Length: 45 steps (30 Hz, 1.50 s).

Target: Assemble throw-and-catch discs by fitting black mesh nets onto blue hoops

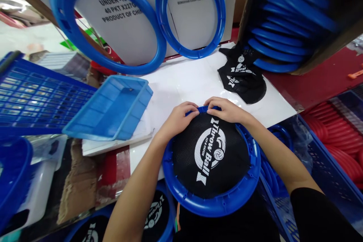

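In the head view, a blue plastic ring [211, 207] with a black mesh disc [187, 151] printed "Throw Ball" inside it rests tilted at the near edge of the white table. My left hand [184, 116] pinches the far rim, its thumb on the mesh edge. Close beside it, my right hand [222, 107] grips the same rim with bent fingers, thumb at the mesh edge. Beyond my right hand lies a small pile of black mesh pieces [241, 75] with white print.
Two bare blue rings [163, 45] lean on a white carton [121, 34]. A dark box at the right holds stacked blue rings [278, 41]. A light-blue tray [110, 106] and a blue basket [36, 94] stand left. Red rings [331, 140] fill a crate at right.
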Motion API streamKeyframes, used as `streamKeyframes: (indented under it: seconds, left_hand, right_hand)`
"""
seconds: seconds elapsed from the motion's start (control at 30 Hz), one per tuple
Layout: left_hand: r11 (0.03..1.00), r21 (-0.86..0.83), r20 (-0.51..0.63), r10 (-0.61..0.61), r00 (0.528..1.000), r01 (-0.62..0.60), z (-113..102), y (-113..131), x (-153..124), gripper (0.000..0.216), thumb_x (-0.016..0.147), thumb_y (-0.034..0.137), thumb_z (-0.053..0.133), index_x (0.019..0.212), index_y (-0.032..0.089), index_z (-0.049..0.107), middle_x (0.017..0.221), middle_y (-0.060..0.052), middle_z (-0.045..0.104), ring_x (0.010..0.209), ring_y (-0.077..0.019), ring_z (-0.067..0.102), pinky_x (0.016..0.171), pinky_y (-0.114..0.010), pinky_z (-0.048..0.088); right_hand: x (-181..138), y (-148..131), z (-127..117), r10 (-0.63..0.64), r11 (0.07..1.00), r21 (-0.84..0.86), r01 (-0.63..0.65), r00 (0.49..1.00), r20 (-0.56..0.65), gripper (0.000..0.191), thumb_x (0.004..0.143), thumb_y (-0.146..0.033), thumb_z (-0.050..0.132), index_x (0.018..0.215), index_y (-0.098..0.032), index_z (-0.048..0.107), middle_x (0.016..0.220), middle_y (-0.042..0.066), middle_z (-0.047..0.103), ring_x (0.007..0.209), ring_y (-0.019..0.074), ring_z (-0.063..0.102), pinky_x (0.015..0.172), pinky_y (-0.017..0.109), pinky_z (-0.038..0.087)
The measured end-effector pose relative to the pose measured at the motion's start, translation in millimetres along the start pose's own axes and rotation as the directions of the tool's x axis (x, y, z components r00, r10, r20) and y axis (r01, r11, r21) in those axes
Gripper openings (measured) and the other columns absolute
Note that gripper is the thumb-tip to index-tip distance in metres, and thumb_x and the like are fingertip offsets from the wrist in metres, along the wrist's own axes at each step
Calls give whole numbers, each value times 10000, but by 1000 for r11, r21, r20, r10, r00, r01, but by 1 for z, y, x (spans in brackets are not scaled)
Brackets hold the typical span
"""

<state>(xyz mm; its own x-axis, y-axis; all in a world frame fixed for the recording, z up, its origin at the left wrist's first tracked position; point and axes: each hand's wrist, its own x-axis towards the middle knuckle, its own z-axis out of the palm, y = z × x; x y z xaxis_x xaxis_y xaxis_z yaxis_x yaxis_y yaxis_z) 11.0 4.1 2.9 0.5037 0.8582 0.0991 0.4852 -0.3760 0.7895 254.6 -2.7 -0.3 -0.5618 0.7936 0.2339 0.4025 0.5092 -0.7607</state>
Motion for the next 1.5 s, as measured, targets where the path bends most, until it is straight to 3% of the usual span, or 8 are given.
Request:
streamKeyframes:
  seconds: [0.4, 0.73, 0.9, 1.03, 1.17, 1.3, 1.4, 1.5]
  left_hand:
    - [967, -179, 95, -166, 982, 181, -1, -7, 17, 240, 801, 401, 686, 838, 182, 777, 965, -80, 791, 953, -258, 708, 942, -415, 541]
    - [947, -128, 68, -287, 956, 294, 6, -1, 22, 217, 759, 337, 673, 808, 160, 790, 833, -59, 787, 851, -250, 703, 834, -369, 531]
    - [985, 13, 73, -173, 982, 172, 5, 0, 20, 174, 802, 278, 623, 781, 175, 762, 908, -81, 783, 893, -252, 696, 893, -394, 534]
    - [999, 23, 91, -52, 995, 50, 0, 3, 12, 219, 897, 324, 579, 924, 187, 747, 1045, -87, 771, 1010, -257, 693, 978, -421, 532]
    - [993, 81, 124, 81, 989, -91, -1, 11, 3, 223, 915, 405, 649, 1007, 212, 709, 1114, -81, 740, 1072, -259, 674, 1025, -421, 512]
    - [944, 328, 93, 12, 996, -42, -2, 21, 0, 182, 934, 375, 630, 875, 205, 654, 1005, -97, 710, 972, -275, 670, 890, -406, 527]
    - [870, 490, 47, -86, 995, 52, -13, 26, -6, 215, 943, 410, 604, 856, 216, 624, 953, -94, 711, 911, -279, 674, 768, -369, 503]
    - [758, 625, -4, -235, 972, 186, -28, 28, -17, 304, 937, 478, 592, 786, 214, 595, 860, -97, 703, 823, -280, 680, 691, -350, 467]
  right_hand:
    - [5, 7, -1, 72, 997, 24, -72, 997, -1, 166, 971, -275, 578, 834, -198, 632, 1086, 84, 712, 1022, 215, 659, 999, 412, 507]
    - [9, 10, 3, 103, 994, -24, -103, 995, 1, 179, 924, -286, 590, 787, -188, 651, 1058, 91, 712, 1001, 222, 663, 988, 415, 503]
    - [7, 10, 1, 106, 994, 9, -106, 994, -13, 192, 901, -314, 609, 769, -186, 661, 1081, 89, 724, 1005, 213, 664, 1005, 409, 495]
    - [4, 8, 1, 134, 989, 66, -131, 990, -42, 204, 892, -358, 633, 797, -185, 684, 1057, 75, 746, 987, 210, 673, 978, 395, 505]
    - [5, 5, 0, 218, 974, 113, -197, 951, -220, 236, 918, -402, 617, 908, -181, 703, 945, 57, 748, 904, 210, 678, 866, 359, 533]
    - [-2, -10, -14, 125, 977, -107, -184, 902, -414, 186, 967, -332, 561, 872, -199, 651, 945, 78, 723, 942, 237, 673, 931, 412, 533]
    - [-26, -33, -23, 59, 920, -353, -171, 950, -307, 219, 1007, -309, 527, 852, -209, 644, 1099, 137, 719, 1072, 295, 653, 1010, 496, 516]
    - [-61, -54, -20, 153, 838, -506, -202, 979, -137, 264, 1022, -361, 544, 869, -204, 692, 1307, 191, 674, 1249, 381, 600, 1069, 598, 504]
